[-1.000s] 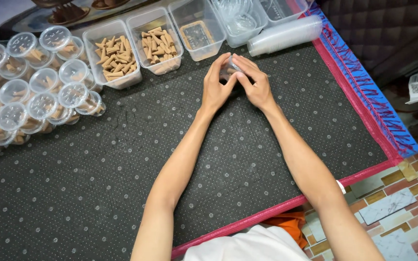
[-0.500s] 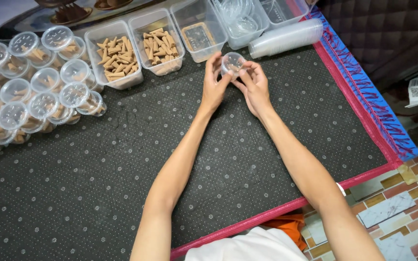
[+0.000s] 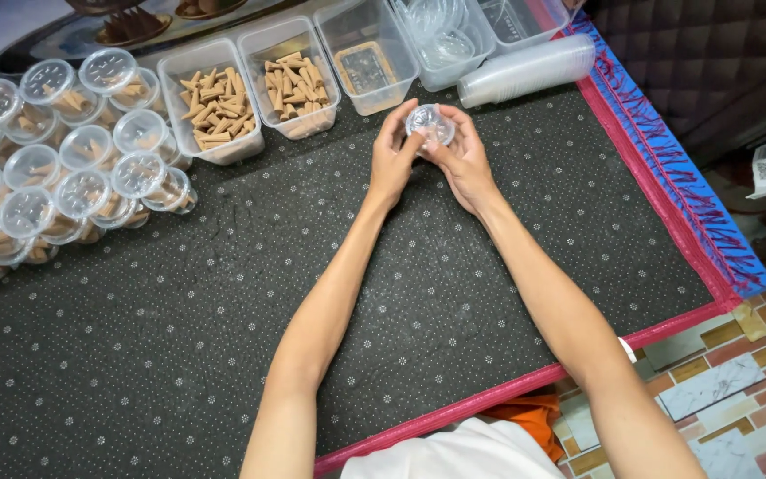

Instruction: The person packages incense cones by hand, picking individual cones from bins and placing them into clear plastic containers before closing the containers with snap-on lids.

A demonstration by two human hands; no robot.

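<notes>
Fingers (image 3: 411,135) of both hands close around one small clear plastic cup (image 3: 429,122), held just above the mat at the far middle of the scene. Left hand (image 3: 394,158) grips it from the left side, thumb and fingertips on the wall. Right hand (image 3: 465,160) grips from the right, fingers curled under and around. Cup appears lidded; contents cannot be made out through the fingers.

Both forearms run from the near edge toward the cup and converge there.

Surface: dark dotted mat (image 3: 179,355) with a red border, a blue fringe along its right edge. It lies on a tiled floor (image 3: 720,390), seen at near right.

Just beyond the hands, a row of clear rectangular tubs. Left tub (image 3: 210,102) holds tan cones; next tub (image 3: 293,84) also holds tan cones. Third tub (image 3: 367,58) holds a small flat packet. Fourth tub (image 3: 441,35) holds clear round lids.

Right of the tubs, a stack of empty clear cups (image 3: 525,69) lies on its side.

Far left: a cluster of filled, lidded cups (image 3: 64,177), touching one another, well apart from the hands.
</notes>
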